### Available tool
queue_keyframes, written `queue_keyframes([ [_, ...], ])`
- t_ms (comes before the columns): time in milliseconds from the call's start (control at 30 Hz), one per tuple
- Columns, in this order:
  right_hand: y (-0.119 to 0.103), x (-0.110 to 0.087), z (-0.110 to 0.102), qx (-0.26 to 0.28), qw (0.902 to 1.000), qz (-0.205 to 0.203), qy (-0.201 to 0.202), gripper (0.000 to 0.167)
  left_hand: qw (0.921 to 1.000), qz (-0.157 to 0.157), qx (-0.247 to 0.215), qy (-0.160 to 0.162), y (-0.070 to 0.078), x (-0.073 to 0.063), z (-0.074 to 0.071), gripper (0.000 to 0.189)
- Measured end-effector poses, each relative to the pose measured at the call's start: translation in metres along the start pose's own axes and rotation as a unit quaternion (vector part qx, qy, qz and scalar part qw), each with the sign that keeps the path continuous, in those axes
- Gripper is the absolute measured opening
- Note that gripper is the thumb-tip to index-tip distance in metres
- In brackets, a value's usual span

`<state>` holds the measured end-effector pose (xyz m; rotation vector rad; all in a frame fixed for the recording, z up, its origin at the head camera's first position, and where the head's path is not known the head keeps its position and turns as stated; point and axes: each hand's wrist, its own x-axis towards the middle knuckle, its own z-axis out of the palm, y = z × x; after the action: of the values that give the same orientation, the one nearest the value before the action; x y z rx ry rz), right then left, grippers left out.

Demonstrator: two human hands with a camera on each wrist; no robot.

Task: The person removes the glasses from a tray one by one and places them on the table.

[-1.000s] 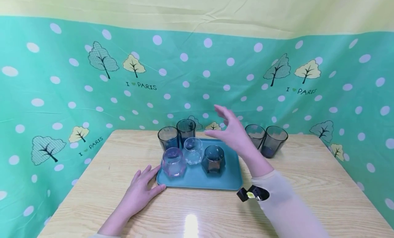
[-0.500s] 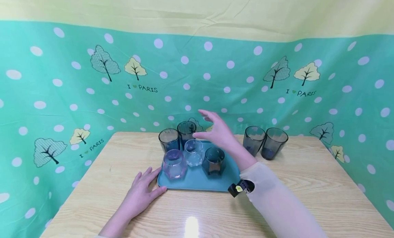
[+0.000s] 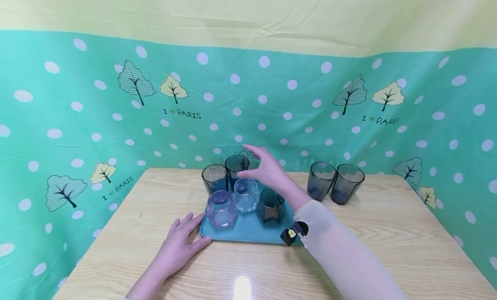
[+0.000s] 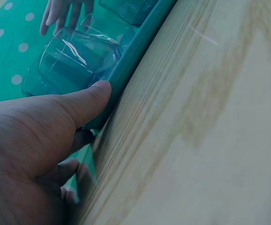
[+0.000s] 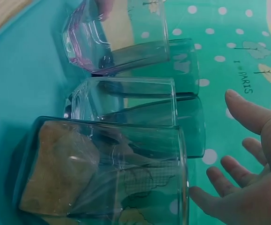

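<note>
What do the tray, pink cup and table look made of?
Tray: probably plastic, maybe coated metal; even blue, smooth, mostly matte.
Pink cup: glass or clear plastic; see-through, faceted base, glossy highlights.
Table: wood or wood-look laminate; pale grain, with a bright reflection suggesting a semi-gloss finish.

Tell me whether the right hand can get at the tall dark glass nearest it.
Probably yes: the right hand hovers near the tall dark glass, thumb and fingers parted, with nothing apparently between them; the short clear glass stands nearer the person.
</note>
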<state>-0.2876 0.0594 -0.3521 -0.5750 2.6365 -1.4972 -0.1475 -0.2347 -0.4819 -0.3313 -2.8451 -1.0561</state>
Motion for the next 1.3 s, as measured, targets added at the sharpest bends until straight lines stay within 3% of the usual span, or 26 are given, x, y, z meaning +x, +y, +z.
queue_keyframes([
  [633, 0.016, 0.023, 0.018, -0.02, 0.9992, 0.015, -0.032, 0.094, 1.0, -0.002, 0.004, 0.0, 0.001, 0.0, 0.001, 0.075],
  [933, 0.02, 0.027, 0.022, -0.014, 0.9988, 0.02, -0.043, 0.094, 0.9999, 0.011, 0.004, 0.009, 0.002, 0.0, 0.003, 0.074],
  [1300, 0.022, 0.029, 0.025, -0.016, 0.9985, 0.033, -0.041, 0.095, 1.0, 0.002, 0.004, 0.002, 0.0, 0.001, 0.002, 0.075],
])
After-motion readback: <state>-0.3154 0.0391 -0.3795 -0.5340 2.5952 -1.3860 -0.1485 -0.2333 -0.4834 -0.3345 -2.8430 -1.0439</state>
